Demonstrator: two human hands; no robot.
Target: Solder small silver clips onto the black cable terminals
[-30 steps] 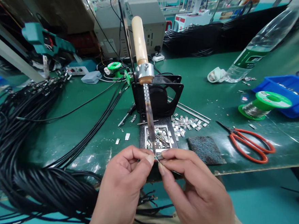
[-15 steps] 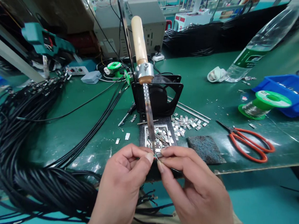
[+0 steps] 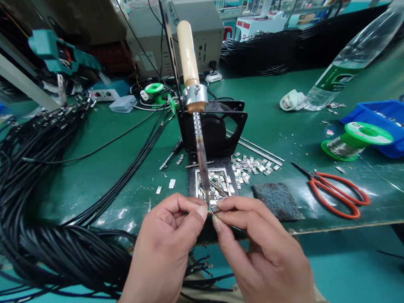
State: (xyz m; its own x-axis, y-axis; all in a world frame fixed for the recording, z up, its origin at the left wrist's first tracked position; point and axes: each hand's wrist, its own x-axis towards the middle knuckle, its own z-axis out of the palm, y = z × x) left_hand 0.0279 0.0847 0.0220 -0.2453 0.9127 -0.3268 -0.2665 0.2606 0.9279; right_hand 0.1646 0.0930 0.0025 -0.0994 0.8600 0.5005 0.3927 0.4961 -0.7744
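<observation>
A soldering iron [image 3: 189,53] with a wooden handle is mounted in a stand, tip pointing down. My left hand [image 3: 164,246] is closed in a pinch just under the tip; what its fingertips grip is hidden. Opposite it, my right hand [image 3: 264,248] pinches a thin light-coloured wire [image 3: 211,211] between thumb and fingers. The fingertips of both hands nearly meet. Directly behind them, small metal connector pieces [image 3: 217,176] lie in a shallow tray [image 3: 196,181] at the foot of the stand.
A black fan [image 3: 213,134] stands behind the iron. Loose connector pieces [image 3: 251,166], a dark scouring pad [image 3: 276,202], orange-handled scissors [image 3: 337,191], a solder spool [image 3: 356,141], a blue bin [image 3: 387,123] and a bottle [image 3: 338,82] are rightward. Black cables [image 3: 60,252] fill the left.
Both hands hold almost the same place under the iron tip, with only a very slight shift of the fingers. Nothing on the bench has moved.
</observation>
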